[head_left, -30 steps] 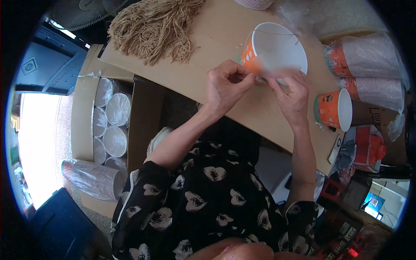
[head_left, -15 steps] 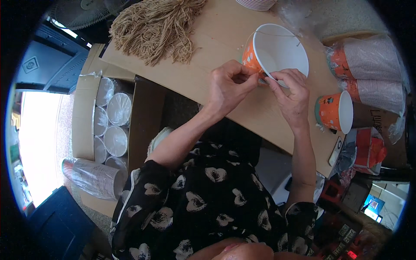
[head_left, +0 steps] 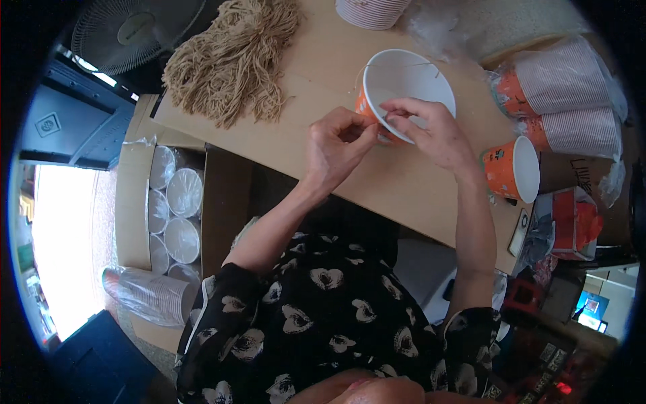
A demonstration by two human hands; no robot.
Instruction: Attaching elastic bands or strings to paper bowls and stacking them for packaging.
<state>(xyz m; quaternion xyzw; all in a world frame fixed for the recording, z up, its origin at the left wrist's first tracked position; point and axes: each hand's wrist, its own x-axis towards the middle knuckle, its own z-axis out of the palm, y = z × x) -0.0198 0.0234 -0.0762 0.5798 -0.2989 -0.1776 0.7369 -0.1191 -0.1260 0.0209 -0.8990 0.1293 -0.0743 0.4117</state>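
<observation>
An orange paper bucket point(head_left: 363, 104) with a white inside stands tilted on the table, its mouth toward me. A thin tan string point(head_left: 402, 65) crosses the far part of its mouth. At the bucket's near left side, my left hand point(head_left: 340, 143) is closed in a pinch against the outer wall, just under the rim. My right hand point(head_left: 434, 131) reaches over the near rim, with its curled fingertips inside the mouth. Whatever either hand pinches is too small or hidden to make out.
Tan strings point(head_left: 229, 64) lie bunched at the far left. A second orange bucket point(head_left: 501, 170) sits at right, by bagged bucket stacks point(head_left: 562, 81). Another stack point(head_left: 372, 12) stands at the far edge. Left of the table is a carton point(head_left: 132, 195) of wrapped buckets; a fan point(head_left: 138, 30) stands beyond.
My right hand has shifted from pinching the near rim to over it, fingertips inside the mouth. My left hand keeps its pinch at the wall. The whole view has shifted slightly.
</observation>
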